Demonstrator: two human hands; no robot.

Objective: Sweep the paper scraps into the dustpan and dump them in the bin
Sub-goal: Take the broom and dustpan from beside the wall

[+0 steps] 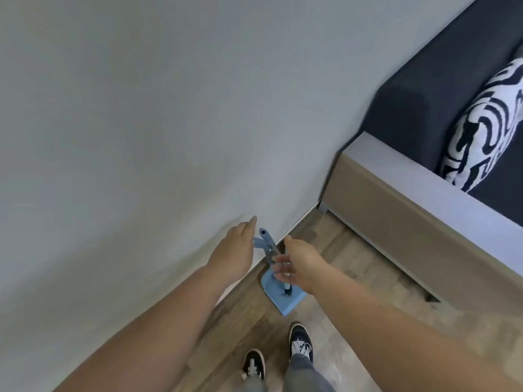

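A blue dustpan (pixel 283 299) stands on the wooden floor against the grey wall, with a long-handled broom clipped upright in it. The two blue handle tops (pixel 263 238) lean on the wall. My left hand (pixel 233 248) is beside the handle tops, fingers extended, touching or nearly touching them. My right hand (pixel 297 263) is just right of the grey handle shafts, fingers spread and blurred, with nothing clearly gripped. No paper scraps and no bin are in view.
A dark grey sofa (pixel 418 114) with a wood-coloured side panel (pixel 402 222) stands to the right, holding a black-and-white patterned cushion (pixel 486 120). The grey wall (pixel 141 123) fills the left. My two feet in dark sneakers (pixel 300 342) stand on the floor below.
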